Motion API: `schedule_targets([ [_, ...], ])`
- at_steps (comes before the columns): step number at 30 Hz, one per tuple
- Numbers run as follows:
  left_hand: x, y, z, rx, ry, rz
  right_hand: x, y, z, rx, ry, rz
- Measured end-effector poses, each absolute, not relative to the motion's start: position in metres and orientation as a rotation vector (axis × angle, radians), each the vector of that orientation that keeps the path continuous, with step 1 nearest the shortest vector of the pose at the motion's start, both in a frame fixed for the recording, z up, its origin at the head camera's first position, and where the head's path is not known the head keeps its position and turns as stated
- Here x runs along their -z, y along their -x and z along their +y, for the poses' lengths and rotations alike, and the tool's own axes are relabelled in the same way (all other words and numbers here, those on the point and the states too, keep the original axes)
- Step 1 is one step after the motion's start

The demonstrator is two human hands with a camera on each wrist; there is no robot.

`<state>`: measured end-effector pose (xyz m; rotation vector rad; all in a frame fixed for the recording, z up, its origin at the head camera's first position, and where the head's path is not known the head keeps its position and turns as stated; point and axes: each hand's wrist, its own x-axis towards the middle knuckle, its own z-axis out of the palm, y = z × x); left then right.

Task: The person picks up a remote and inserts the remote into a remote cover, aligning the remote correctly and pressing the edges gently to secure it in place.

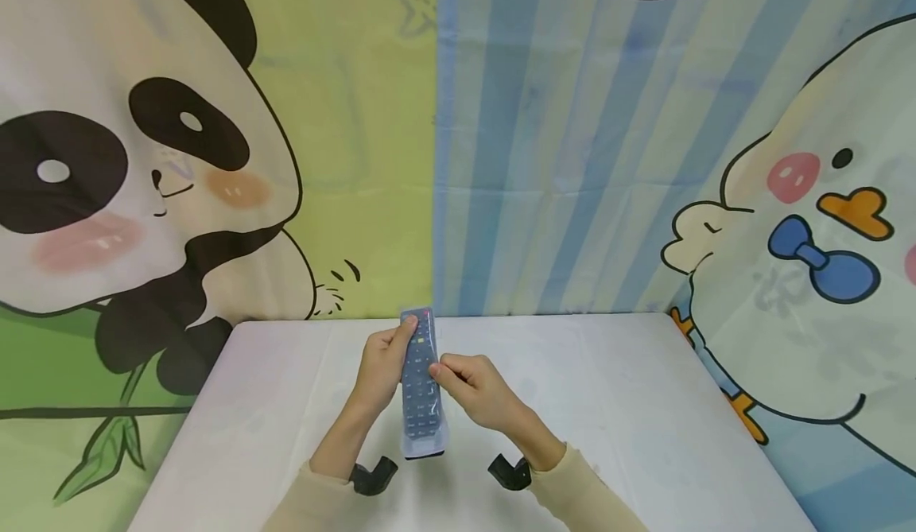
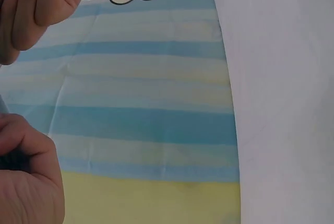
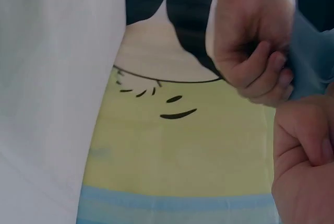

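Note:
A long blue-grey remote control (image 1: 421, 389) in a clear plastic sleeve is held up in front of the person, nearly upright in the head view. My left hand (image 1: 382, 363) grips its upper left side, thumb lying on the front near the top. From the other side my right hand (image 1: 478, 389) pinches the right edge around mid-length, fingers curled. The sleeve (image 1: 427, 444) extends past the remote's lower end, where a dark edge shows. In the right wrist view, part of the bluish sleeve (image 3: 313, 51) appears beside both hands.
A white-covered table (image 1: 572, 405) lies under the hands. Behind it hangs a printed cloth with a panda (image 1: 236, 277) on the left and a white bird (image 1: 787, 341) on the right. Black wrist mounts (image 1: 374, 478) show at both wrists.

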<state>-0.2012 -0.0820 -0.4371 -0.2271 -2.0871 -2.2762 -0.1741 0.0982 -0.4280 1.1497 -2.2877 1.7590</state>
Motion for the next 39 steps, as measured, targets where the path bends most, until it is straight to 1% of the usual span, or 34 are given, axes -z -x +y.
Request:
schedule_targets([
  [13, 0.44, 0.198, -0.081, 2.148, 0.283, -2.187, 0.438, 0.172, 0.102, -1.795, -1.008, -2.347],
  [21, 0.438, 0.201, -0.08, 2.035, 0.296, -2.225, 0.441, 0.17, 0.11, -1.899, -1.016, -2.486],
  [25, 0.444, 0.197, -0.088, 1.805, 0.338, -2.225, 0.44, 0.169, 0.113, -1.926, -0.937, -2.479],
  [28, 0.453, 0.19, -0.098, 1.439, 0.5, -2.16, 0.441, 0.17, 0.116, -1.95, -0.868, -2.49],
  [33, 0.463, 0.179, -0.106, 0.78, 0.942, -1.966, 0.44, 0.172, 0.121, -2.022, -0.863, -2.441],
  [36, 0.461, 0.176, -0.103, 0.604, 1.079, -1.861, 0.44, 0.172, 0.122, -2.056, -0.888, -2.417],
  [39, 0.456, 0.175, -0.098, 0.562, 1.137, -1.8, 0.441, 0.172, 0.122, -2.115, -0.894, -2.401],
])
